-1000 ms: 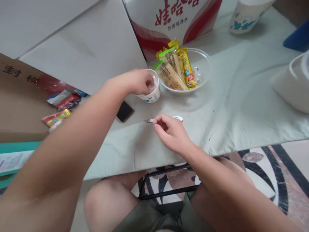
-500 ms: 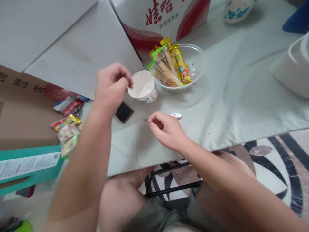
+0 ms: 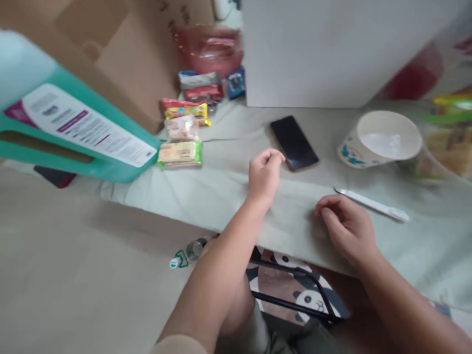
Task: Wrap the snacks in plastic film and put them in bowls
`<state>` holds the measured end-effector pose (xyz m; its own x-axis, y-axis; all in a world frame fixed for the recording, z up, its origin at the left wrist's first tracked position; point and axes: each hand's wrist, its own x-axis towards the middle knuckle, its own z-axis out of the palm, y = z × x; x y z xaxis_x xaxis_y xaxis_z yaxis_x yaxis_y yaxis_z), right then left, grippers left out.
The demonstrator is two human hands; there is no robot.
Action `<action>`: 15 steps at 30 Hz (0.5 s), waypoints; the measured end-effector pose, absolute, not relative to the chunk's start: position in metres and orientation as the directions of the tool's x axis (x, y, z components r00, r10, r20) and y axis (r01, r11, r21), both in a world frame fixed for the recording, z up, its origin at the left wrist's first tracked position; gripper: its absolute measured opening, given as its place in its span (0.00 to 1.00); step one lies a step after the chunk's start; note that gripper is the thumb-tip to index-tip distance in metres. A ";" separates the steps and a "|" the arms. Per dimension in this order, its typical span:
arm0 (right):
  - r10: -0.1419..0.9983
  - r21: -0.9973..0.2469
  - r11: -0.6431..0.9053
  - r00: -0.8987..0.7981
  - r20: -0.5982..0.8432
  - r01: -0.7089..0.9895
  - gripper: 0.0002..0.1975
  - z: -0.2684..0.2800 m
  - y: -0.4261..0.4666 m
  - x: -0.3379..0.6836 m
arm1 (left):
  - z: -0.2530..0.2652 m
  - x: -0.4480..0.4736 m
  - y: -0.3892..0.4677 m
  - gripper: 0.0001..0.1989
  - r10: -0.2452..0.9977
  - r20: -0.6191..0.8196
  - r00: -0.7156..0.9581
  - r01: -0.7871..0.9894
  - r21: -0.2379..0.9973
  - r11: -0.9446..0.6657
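My left hand (image 3: 264, 174) hovers over the cloth beside a black phone (image 3: 294, 143), with its fingers curled together; whatever it may hold is hidden. Lower on the right, my right hand (image 3: 348, 228) rests near the table edge, fingers loosely curled in and nothing visible in them. Just beyond it lies a slim white craft knife (image 3: 376, 204) with a dark pointed tip. Behind the knife a white paper cup (image 3: 354, 145) with a blue leaf print stands upright. Left of my left hand is a line of packaged snacks, the closest a wafer pack (image 3: 180, 154) with green ends.
A big jug of green liquid (image 3: 106, 152) stands at the left, before a cardboard box (image 3: 121, 59). A white box (image 3: 309, 54) closes off the back. At right, a blurred clear bowl (image 3: 448, 169) holds snacks. A plastic bottle (image 3: 193, 250) is below the table edge.
The view has swung left. My left hand has gone from beside the cup to near the phone and snack row. My right hand has come off the craft knife, which now lies uncovered.
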<state>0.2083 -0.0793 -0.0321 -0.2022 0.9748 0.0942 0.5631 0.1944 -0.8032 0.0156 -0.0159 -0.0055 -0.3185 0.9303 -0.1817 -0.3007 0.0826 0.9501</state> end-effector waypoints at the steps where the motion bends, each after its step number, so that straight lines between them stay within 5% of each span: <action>1: 0.968 -0.782 0.228 -0.220 0.119 0.580 0.04 -0.031 -0.075 0.196 | -0.003 0.005 -0.014 0.09 0.919 -0.159 -0.360 -0.331 0.943 0.033; 7: 0.776 -0.596 0.600 -0.570 0.272 0.534 0.12 -0.021 -0.005 0.077 | 0.008 -0.072 -0.020 0.12 0.781 -0.101 -0.617 -0.386 0.903 -0.188; 12: 0.509 -0.463 0.805 -0.833 0.217 0.371 0.27 -0.028 0.042 -0.037 | -0.003 -0.122 -0.031 0.09 0.747 -0.130 -0.652 -0.432 0.873 -0.225; 15: 0.551 -0.386 0.803 -0.813 0.188 0.454 0.22 -0.037 0.041 -0.074 | -0.008 -0.136 -0.035 0.08 0.773 -0.148 -0.617 -0.453 0.870 -0.195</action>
<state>-0.0739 0.0413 -0.0373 -0.8132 0.5507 0.1882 0.4542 0.8028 -0.3862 -0.1362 -0.0346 -0.0080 -0.6174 0.7726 -0.1480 -0.4528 -0.1952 0.8700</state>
